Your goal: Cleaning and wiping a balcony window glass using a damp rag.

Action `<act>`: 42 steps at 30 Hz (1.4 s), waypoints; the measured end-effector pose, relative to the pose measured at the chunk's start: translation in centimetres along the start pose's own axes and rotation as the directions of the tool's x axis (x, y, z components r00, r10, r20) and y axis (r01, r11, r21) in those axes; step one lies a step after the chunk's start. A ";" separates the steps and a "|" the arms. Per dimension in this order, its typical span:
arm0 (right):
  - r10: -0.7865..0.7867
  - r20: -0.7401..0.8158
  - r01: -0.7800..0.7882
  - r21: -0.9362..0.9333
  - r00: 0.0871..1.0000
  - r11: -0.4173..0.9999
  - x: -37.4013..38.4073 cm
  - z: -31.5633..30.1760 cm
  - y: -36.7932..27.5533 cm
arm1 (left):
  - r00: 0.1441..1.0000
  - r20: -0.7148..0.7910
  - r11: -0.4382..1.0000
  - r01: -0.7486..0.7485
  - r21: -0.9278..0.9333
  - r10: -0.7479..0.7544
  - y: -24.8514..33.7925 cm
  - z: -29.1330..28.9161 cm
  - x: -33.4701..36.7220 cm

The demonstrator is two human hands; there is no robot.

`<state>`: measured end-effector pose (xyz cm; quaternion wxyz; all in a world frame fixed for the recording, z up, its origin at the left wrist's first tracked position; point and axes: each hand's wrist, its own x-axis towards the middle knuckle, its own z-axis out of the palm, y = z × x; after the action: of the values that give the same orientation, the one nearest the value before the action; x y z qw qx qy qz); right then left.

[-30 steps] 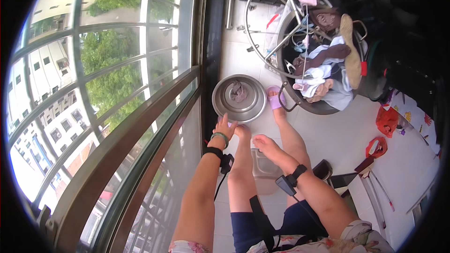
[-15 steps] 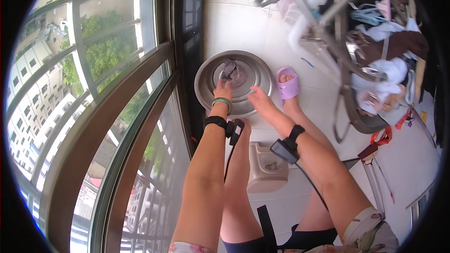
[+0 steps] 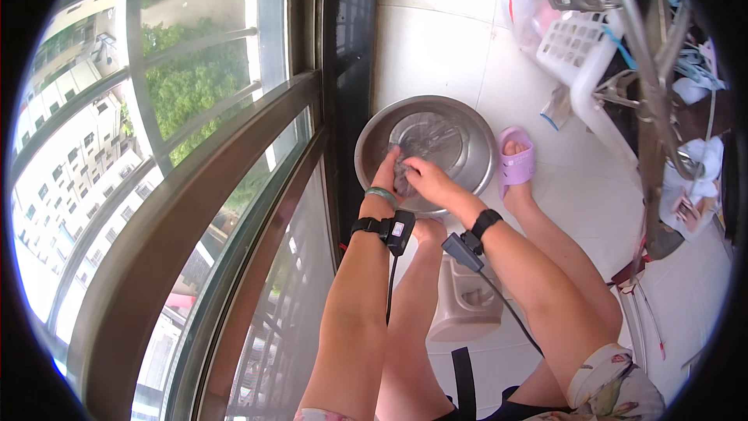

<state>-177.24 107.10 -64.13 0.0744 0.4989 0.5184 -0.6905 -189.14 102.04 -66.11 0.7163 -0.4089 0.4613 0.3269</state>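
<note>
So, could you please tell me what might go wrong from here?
The grey cloth could slip from between the left hand and right hand into the metal basin. The purple slipper, close beside the basin, might nudge it. Any drips could wet the black wrist box.

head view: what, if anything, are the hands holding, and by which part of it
A crumpled greyish cloth, bunched between the left hand and right hand over the round silver metal basin; whether the grip is on its edge or middle cannot be told.
</note>
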 end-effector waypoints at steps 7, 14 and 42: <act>0.016 -0.207 0.006 0.105 0.978 0.994 -5.5 0.0 -3.1 | 0.894 -0.033 0.880 -0.434 0.192 0.447 -3.2 1.7 -2.1; 0.181 -0.097 -0.051 0.738 0.979 0.673 -8.3 -0.8 -3.8 | 0.805 -0.138 0.764 -0.472 0.439 0.577 -7.1 6.3 -6.6; 0.417 -0.167 -0.140 0.780 0.893 0.610 -4.6 -0.6 -5.4 | 0.600 -0.170 0.573 -0.583 0.576 0.781 -4.6 7.0 -4.3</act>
<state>-177.97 108.14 -57.10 -0.1183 0.6686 0.1060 -0.7264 -184.03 105.78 -59.09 0.4898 -0.0672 0.7864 0.3702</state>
